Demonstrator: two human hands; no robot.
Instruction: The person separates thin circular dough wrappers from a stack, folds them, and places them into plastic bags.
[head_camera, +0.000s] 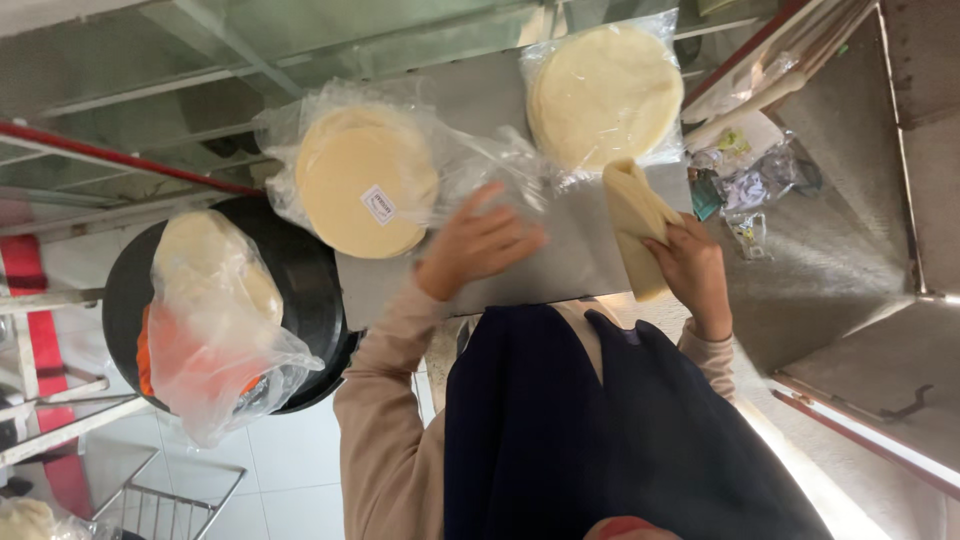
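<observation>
Across the grey metal desk (590, 250), two stacks of pale round flatbreads are laid out in clear plastic bags. One bagged stack (366, 180), marked with a small white label, lies near the desk's left edge, and its loose plastic is spread toward the middle; the other bagged stack (603, 95) lies at the far edge, further right. A folded flatbread (636, 222) is clamped in the right hand (697, 272), its upper end touching the plastic of the far stack. The left hand (478, 243) is held open with fingers spread, over the crumpled plastic beside the labelled stack; whether the plastic is actually touched cannot be told. Just beyond the desk's left edge, a round black pan (310, 290) is seen, and on it another clear bag (215, 320) with flatbreads and something orange is set, partly hanging over the rim. At the right end of the desk, crumpled wrappers (745, 175) are piled, crowding that side. A bare strip of desk is left between the two hands and along the near edge. A white tiled floor (290, 460), a wire rack (170, 505) and a red bar (120, 160) are seen at the left, while a grey concrete surface (850, 250) runs to the right. The near edge is taken up by the person's dark apron and beige sleeves.
</observation>
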